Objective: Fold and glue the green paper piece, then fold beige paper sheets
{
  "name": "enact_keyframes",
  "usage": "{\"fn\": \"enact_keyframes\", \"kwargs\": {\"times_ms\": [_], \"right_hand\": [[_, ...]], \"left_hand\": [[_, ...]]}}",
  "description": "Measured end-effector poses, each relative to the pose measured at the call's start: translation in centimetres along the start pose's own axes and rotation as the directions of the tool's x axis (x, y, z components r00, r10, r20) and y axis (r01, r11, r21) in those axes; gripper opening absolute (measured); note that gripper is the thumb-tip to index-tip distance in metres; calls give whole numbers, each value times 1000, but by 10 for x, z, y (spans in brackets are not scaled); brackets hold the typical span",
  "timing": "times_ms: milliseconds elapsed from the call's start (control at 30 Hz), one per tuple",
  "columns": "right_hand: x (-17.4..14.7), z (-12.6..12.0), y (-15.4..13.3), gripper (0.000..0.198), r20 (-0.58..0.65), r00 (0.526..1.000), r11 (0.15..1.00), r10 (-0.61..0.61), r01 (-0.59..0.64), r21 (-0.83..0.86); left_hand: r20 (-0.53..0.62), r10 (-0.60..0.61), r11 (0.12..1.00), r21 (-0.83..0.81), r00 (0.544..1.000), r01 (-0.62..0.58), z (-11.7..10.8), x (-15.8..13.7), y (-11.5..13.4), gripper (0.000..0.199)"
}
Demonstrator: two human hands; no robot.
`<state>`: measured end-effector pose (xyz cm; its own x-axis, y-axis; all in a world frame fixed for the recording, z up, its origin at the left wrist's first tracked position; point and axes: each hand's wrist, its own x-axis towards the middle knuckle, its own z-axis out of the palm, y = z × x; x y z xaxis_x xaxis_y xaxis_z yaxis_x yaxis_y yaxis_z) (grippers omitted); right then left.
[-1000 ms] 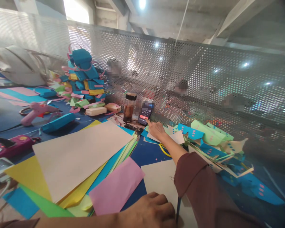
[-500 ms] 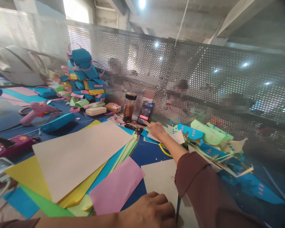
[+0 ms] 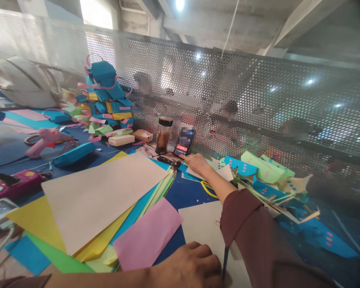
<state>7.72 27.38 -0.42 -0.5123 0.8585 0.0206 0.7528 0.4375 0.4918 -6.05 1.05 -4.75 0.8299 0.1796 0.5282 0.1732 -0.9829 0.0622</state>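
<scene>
My right hand (image 3: pixel 198 164) reaches forward with its index finger stretched out, the tip at the lower edge of a phone (image 3: pixel 184 144). The phone leans upright with a lit screen and a red button on it; nothing is held in this hand. My left hand (image 3: pixel 190 266) rests low in the view, its fingers curled down at the edge of a pale sheet of paper (image 3: pixel 202 222). I see nothing in its fingers, though their tips are hidden. Beside it lies a pink sheet of paper (image 3: pixel 148 234).
Stacked coloured paper (image 3: pixel 105 196) covers the left middle. A lidded jar (image 3: pixel 163 136) stands near the phone. Folded paper pieces (image 3: pixel 264 168) lie right, paper boxes (image 3: pixel 105 96) are piled left, near a pink glue gun (image 3: pixel 48 142) and power strip (image 3: pixel 15 185). A perforated metal screen (image 3: pixel 252 92) stands behind.
My right hand has drawn back very slightly from the phone's screen toward its lower edge. My left hand and the papers have stayed in place.
</scene>
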Motion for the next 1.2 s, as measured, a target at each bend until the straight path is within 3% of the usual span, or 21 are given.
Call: {"fn": "enact_keyframes", "kwargs": {"times_ms": [233,1200], "right_hand": [[2,1,1,61,16,1000,1000,-4,4,6],[-8,0,-1,55,-83,995,998,57,-54,35]], "left_hand": [[-47,6,1000,-4,999,-6,2,0,0,25],[-52,8,1000,26,999,-6,2,-1,1,25]]}}
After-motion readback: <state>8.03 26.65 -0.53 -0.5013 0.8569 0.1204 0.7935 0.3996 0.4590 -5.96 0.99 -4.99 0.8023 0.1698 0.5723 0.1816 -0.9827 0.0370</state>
